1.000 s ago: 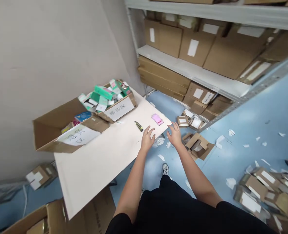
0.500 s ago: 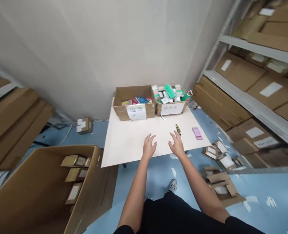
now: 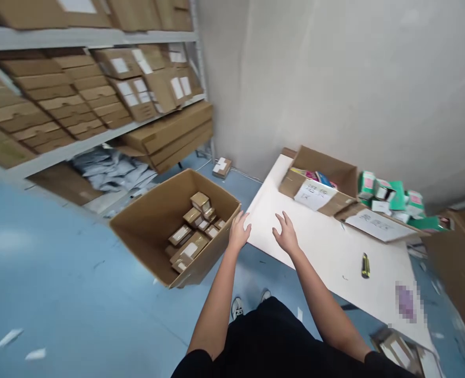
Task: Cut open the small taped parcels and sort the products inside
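Note:
My left hand (image 3: 239, 232) is held out with its fingers apart and nothing in it, near the right rim of a large open carton (image 3: 137, 231). Inside that carton lie several small taped parcels (image 3: 193, 247). Over the left part of the white table (image 3: 314, 231) hovers my right hand (image 3: 286, 233), also open and holding nothing. On the table stand a cardboard box (image 3: 337, 170) with colourful packets and another labelled box (image 3: 378, 223) full of green and white cartons. A yellow and black box cutter (image 3: 365, 266) lies to the right.
Metal shelving (image 3: 98, 39) loaded with brown boxes runs along the left. A small parcel (image 3: 221, 167) sits on the blue floor by the wall. A blurred purple item (image 3: 405, 302) is on the table's right end, with open boxes (image 3: 400, 349) below it.
My view has swung left, bringing the large carton and left shelving toward the middle. Both hands stay open; the table and its boxes now appear further right.

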### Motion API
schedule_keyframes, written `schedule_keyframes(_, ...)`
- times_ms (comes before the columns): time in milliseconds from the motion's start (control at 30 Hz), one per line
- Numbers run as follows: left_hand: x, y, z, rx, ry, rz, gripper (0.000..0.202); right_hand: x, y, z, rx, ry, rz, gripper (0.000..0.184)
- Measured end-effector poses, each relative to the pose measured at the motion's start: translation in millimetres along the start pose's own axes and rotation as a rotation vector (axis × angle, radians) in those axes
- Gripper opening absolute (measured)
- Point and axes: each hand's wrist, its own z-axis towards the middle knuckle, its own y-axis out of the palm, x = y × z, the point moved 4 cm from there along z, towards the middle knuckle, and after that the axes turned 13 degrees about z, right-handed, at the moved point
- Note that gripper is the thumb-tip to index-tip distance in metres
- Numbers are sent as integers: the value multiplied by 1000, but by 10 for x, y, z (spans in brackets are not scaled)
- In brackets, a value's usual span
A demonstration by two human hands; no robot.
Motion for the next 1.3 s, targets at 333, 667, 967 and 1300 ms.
schedule_keyframes(333,-1296,-812,-269,216,-405,105,47,-650,1493,951,-326,-237,179,60)
schedule_keyframes(667,-1816,-1175,-126,300,-749,135,48,-928,2461,1864,-595,-311,232,64)
schedule_keyframes(967,-2404,-1436,-544,353,-973,113,45,-1286,3154,1958,-750,-337,240,63)
schedule_keyframes(1300,-3726,-1116,-1053,280,-1239,-20,54,-1412,3871,1612,-834,-273,125,65)
